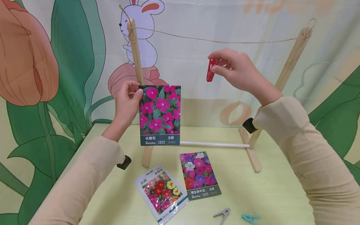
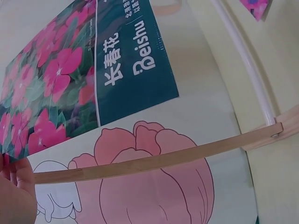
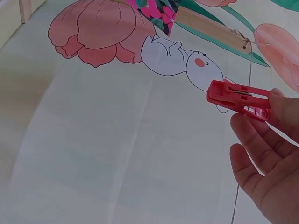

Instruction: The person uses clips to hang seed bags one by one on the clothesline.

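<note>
My left hand pinches a seed packet by its upper left edge and holds it upright in front of the left post. Bright pink flowers fill the packet's front, above a dark green band with white lettering. Off to the right, my right hand holds a red clothespin between thumb and fingers, below the string. In the right wrist view the red clothespin points away from the fingertips, touching nothing else. The packet hangs apart from the string.
Twine runs between two wooden posts, joined low down by a white rod. On the table lie a white-bordered seed packet, a petunia-like flower packet, a grey clothespin and a teal clothespin. A printed curtain hangs behind.
</note>
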The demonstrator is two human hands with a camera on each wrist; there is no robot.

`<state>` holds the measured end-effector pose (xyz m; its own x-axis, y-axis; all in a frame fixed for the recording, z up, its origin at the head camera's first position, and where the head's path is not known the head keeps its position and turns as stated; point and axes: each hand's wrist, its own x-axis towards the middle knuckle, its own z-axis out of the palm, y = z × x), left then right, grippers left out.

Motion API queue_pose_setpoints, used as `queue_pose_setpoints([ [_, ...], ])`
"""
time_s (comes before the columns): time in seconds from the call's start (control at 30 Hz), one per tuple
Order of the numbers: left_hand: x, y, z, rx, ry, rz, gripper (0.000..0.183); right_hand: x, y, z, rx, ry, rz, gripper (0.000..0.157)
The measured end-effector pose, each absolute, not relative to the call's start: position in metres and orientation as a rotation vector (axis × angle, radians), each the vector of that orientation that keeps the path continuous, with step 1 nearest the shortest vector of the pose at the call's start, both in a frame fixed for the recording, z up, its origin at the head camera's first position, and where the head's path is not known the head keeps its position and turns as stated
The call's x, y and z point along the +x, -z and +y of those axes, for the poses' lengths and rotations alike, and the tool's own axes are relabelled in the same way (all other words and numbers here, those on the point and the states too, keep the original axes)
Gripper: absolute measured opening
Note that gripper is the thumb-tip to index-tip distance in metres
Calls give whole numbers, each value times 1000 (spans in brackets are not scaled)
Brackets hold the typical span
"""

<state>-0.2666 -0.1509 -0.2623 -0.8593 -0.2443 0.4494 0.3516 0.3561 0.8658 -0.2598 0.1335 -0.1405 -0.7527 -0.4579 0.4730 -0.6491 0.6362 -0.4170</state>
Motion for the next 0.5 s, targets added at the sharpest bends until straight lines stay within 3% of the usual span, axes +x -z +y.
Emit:
queue_pose_setpoints([
  [0.5,-269,254,-141,-76,1480,-2090,21,-262,129,127,888,-779,-2526,28],
])
